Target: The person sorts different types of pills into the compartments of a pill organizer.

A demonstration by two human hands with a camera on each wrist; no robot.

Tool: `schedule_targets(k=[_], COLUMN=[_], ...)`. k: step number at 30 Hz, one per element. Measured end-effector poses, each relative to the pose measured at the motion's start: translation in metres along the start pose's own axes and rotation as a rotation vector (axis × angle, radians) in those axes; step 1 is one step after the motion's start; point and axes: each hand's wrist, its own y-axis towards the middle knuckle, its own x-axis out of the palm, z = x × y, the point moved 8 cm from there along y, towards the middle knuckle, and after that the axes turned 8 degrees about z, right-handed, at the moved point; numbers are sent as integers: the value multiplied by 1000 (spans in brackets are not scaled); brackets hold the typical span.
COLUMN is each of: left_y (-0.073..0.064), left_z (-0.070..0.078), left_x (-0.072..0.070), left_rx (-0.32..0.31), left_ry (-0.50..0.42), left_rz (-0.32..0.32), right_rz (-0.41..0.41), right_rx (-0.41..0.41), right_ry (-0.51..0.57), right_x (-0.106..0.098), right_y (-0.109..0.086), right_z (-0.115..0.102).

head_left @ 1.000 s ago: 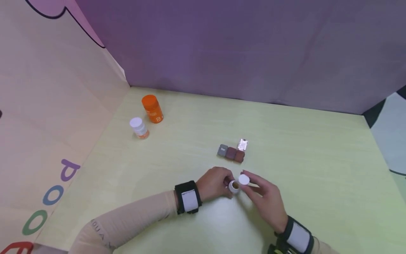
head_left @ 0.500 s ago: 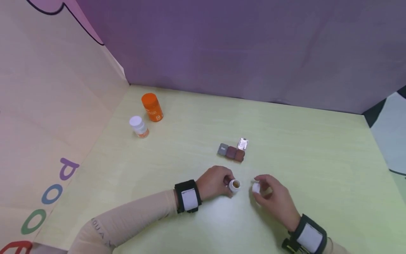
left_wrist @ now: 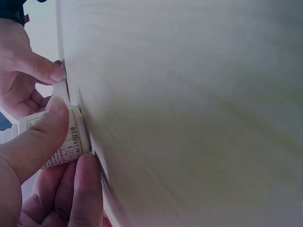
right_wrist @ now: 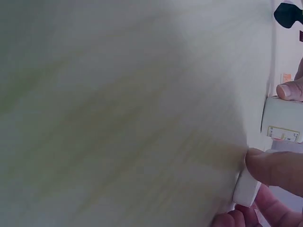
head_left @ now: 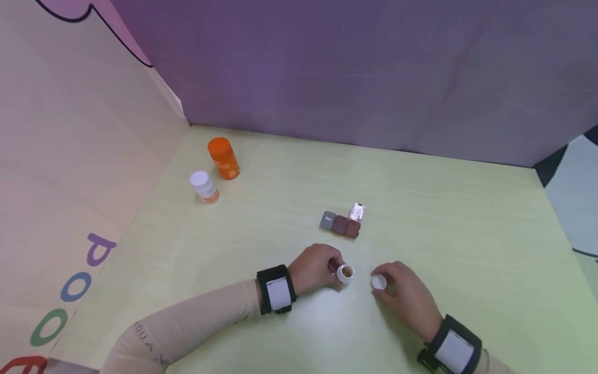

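Observation:
My left hand [head_left: 314, 267] grips a small white bottle [head_left: 344, 274] with its mouth open and something yellow-brown showing inside. In the left wrist view, thumb and fingers wrap the bottle's printed label [left_wrist: 71, 142], its base right at the table. To the right, my right hand [head_left: 408, 298] pinches a round white cap [head_left: 378, 282] between thumb and fingers. The right wrist view shows the cap [right_wrist: 247, 187] down at the table surface, a short gap from the bottle [right_wrist: 284, 118].
Beyond the hands lie a grey square piece [head_left: 328, 219], two dark brown squares [head_left: 340, 224] and a shiny silver piece [head_left: 357, 212]. An orange jar [head_left: 224, 159] and a white bottle with an orange band [head_left: 204, 187] stand at the back left. A purple wall [head_left: 355, 72] rises behind the table.
The right hand has drawn the cap away from the bottle's mouth, to the right and lower, and turned it over its fingers. The left hand and bottle have stayed put.

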Motion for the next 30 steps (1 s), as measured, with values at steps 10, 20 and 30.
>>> schedule_targets(k=[10, 20, 30], left_y=[1, 1, 1], left_z=[2, 3, 5], left_x=[-2, -2, -4], left_rx=[37, 54, 71], left_ry=[2, 64, 104], left_rz=[8, 23, 22], right_rz=[197, 164, 239], right_rx=[-154, -235, -253], right_ry=[81, 275, 248], right_x=[-2, 22, 25], right_y=[-5, -11, -9], right_z=[-32, -56, -57])
